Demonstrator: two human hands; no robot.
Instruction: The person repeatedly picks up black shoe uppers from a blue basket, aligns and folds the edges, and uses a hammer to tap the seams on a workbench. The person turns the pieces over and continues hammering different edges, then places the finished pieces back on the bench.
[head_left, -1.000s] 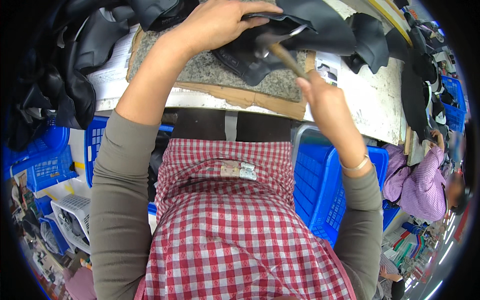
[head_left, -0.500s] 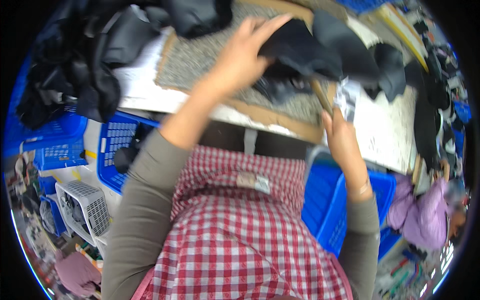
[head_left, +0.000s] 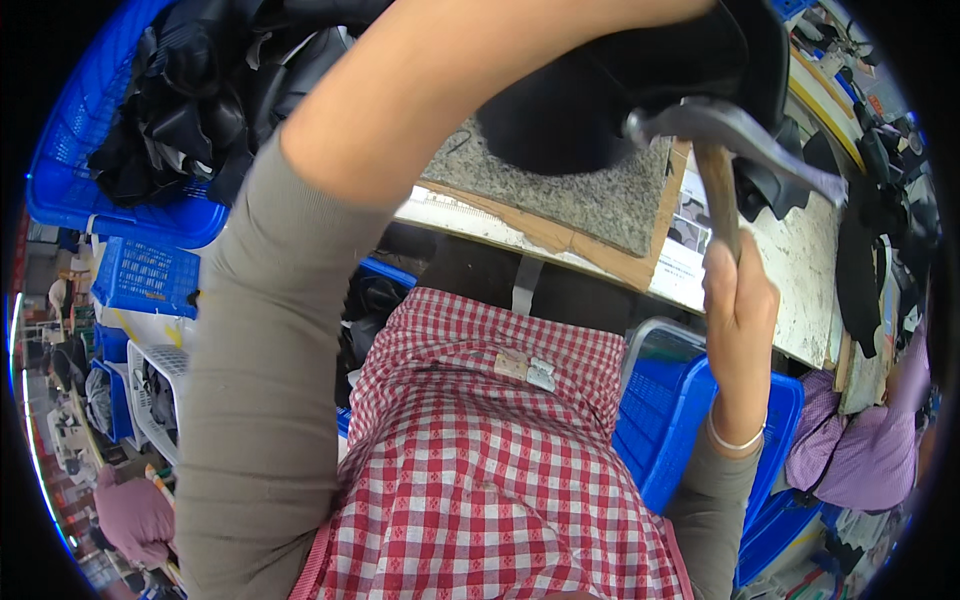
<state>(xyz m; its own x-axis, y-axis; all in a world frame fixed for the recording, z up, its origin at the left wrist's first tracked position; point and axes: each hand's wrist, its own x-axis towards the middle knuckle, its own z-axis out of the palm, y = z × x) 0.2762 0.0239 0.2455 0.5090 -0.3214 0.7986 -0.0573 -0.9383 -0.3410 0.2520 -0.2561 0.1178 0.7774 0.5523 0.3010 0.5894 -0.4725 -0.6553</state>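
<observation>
The right hand (head_left: pixel 742 300), at 3 o'clock, is clamping its grip around a cobbler's-style hammer (head_left: pixel 718 190) at 2 o'clock. The hammer is showing a worn brown wooden handle and a shiny, scuffed metal head, with a small round striking face pointing toward 9 o'clock and a long, curved, flattening peen sloping toward 4 o'clock. The left forearm (head_left: pixel 400 110) is crossing toward 12 o'clock and leaving the view at the top, so the left hand is lying out of sight and I cannot tell the state of its grip. At 1 o'clock a black leather-like piece (head_left: pixel 560 120) is hanging in broad, smooth curves, matt in its darkest part and faintly glossy higher up; it is covering part of a speckled grey slab (head_left: pixel 600 205). The hammer head is overlapping it in view, but whether the two are touching I cannot tell. The slab is resting on a brown board (head_left: pixel 620 268) on the white, stained tabletop (head_left: pixel 800 290). Toward 2 o'clock a printed sheet (head_left: pixel 676 272) is showing small dark pictures and lines of tiny type, and a ruler strip (head_left: pixel 470 215) is bearing fine tick marks near 12 o'clock
</observation>
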